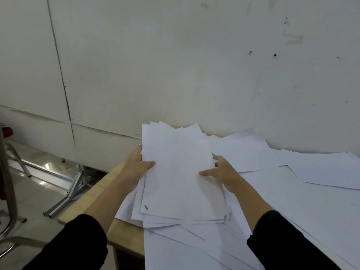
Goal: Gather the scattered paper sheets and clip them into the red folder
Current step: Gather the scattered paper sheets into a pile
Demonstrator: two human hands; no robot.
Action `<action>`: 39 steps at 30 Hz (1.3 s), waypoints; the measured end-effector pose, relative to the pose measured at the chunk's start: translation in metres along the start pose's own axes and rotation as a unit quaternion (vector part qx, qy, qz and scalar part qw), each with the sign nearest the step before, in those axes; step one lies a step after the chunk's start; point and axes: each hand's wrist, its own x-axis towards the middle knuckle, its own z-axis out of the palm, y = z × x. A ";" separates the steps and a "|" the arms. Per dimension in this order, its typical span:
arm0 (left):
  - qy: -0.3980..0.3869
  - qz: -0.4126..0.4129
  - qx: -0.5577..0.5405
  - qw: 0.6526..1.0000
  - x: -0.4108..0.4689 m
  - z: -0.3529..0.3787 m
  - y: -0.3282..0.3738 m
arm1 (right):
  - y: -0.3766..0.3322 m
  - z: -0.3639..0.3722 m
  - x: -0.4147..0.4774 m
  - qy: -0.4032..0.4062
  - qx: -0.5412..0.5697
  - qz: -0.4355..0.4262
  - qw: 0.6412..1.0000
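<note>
Stack held between both hands: left hand grips its left edge, right hand its right edge, thumbs on top; loose sheets beneath.

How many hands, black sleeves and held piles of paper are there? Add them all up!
Hands: 2, left hand and right hand
Black sleeves: 2, left sleeve and right sleeve
Held paper pile: 1
Total: 5
The loose sheets overlap too much to count.
</note>
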 end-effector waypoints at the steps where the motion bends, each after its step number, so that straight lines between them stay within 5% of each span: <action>1: -0.010 0.029 -0.008 1.000 0.001 0.001 0.006 | -0.004 -0.003 0.001 0.015 0.053 0.004 0.998; 5: -0.028 0.138 -0.037 0.989 0.005 0.005 0.038 | -0.037 -0.019 -0.001 0.046 0.205 -0.036 0.977; 10: -0.040 0.223 -0.085 0.970 0.001 0.019 0.079 | -0.077 -0.035 -0.018 0.111 0.261 -0.234 0.930; 14: 0.010 0.261 0.046 0.964 -0.003 0.038 0.078 | -0.077 -0.032 -0.026 0.115 0.229 -0.294 0.921; 23: 0.053 0.140 0.091 0.985 -0.011 0.056 0.033 | -0.019 -0.018 -0.033 0.066 0.156 -0.136 0.976; 27: 0.013 0.145 0.078 0.986 -0.010 0.054 0.041 | -0.027 -0.027 -0.030 0.147 0.126 -0.136 0.972; 31: 0.005 0.059 0.104 0.993 -0.006 0.051 0.038 | -0.030 -0.060 -0.031 0.212 0.061 -0.094 0.971; 35: -0.002 -0.075 0.323 0.943 -0.007 0.043 0.017 | -0.013 -0.098 -0.037 0.201 -0.013 -0.002 0.980; 39: 0.010 -0.088 0.439 0.894 -0.015 0.053 0.004 | 0.007 -0.114 -0.049 0.194 -0.093 0.070 0.974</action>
